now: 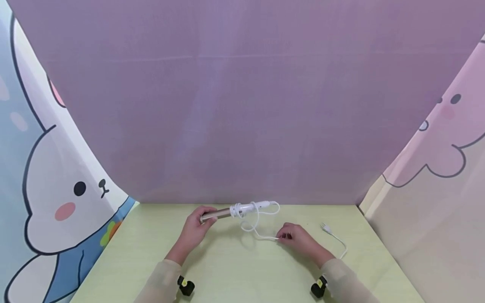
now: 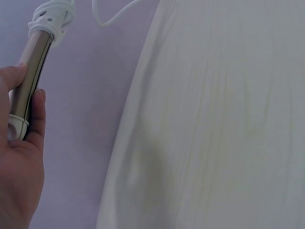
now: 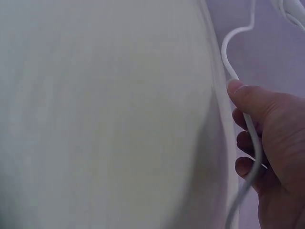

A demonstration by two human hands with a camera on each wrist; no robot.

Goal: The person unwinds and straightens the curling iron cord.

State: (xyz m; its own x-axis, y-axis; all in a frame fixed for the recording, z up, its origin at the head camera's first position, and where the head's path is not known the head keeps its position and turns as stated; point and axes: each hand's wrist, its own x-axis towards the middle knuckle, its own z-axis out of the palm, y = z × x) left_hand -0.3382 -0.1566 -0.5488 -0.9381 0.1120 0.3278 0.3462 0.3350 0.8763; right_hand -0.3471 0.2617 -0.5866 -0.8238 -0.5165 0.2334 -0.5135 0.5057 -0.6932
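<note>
While your left hand [image 1: 194,229] grips the hair iron [image 1: 224,213], your right hand [image 1: 297,238] pinches its white cord [image 1: 267,238]; plug [image 1: 326,228] at right, cord partly hidden behind your right sleeve [image 1: 346,277].

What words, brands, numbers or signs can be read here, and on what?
No text can be read anywhere.
White handle: dark specks, too small to read.
Left wrist device, right wrist device: yellow patches, too small to read.
White plug: too small to tell.
Left cloth, right cloth: cartoon drawings, no lettering visible.
</note>
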